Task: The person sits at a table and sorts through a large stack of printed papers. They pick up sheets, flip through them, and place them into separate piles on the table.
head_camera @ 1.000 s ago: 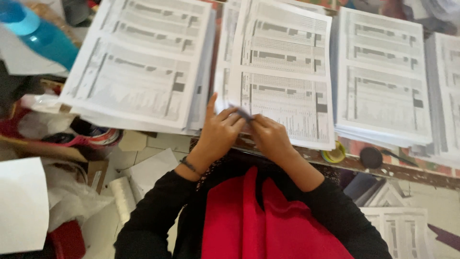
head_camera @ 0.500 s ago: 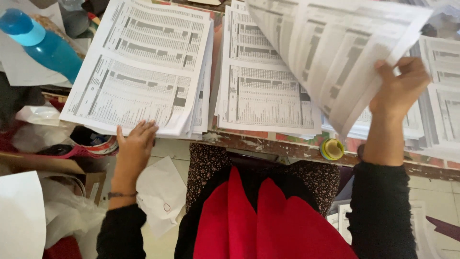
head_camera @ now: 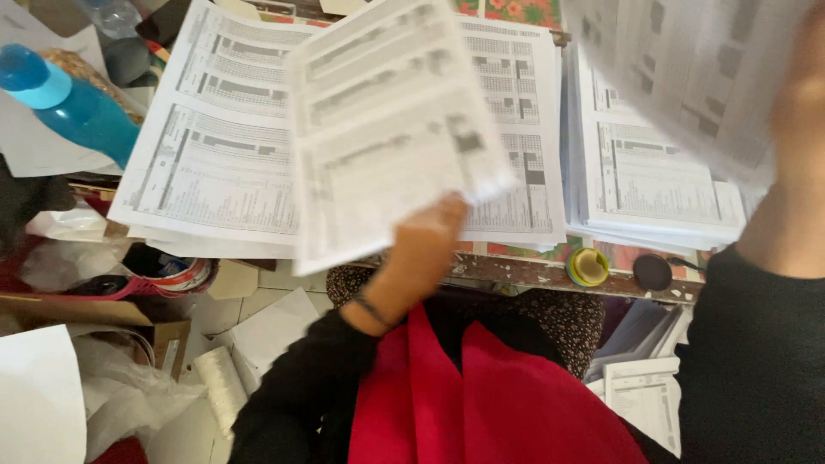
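Paper covers nearly the whole table [head_camera: 516, 268]: three stacks of printed sheets lie side by side along its near edge, a left stack [head_camera: 215, 172], a middle stack [head_camera: 516, 129] and a right stack [head_camera: 653, 180]. Above the left and middle stacks the left hand [head_camera: 425, 245] holds up one sheet [head_camera: 387, 146], blurred and tilted, pinched at its lower edge between thumb and fingers. The right hand [head_camera: 803, 94] is raised close to the camera at the right, with a second blurred sheet [head_camera: 687, 69] against it over the right stack; its grip cannot be made out. At the table's far left corner lies a blue bottle [head_camera: 73, 107]. On the near edge, towards the right, sit a yellow tape roll [head_camera: 588, 266] and, just beside it, a dark round lid [head_camera: 653, 272].
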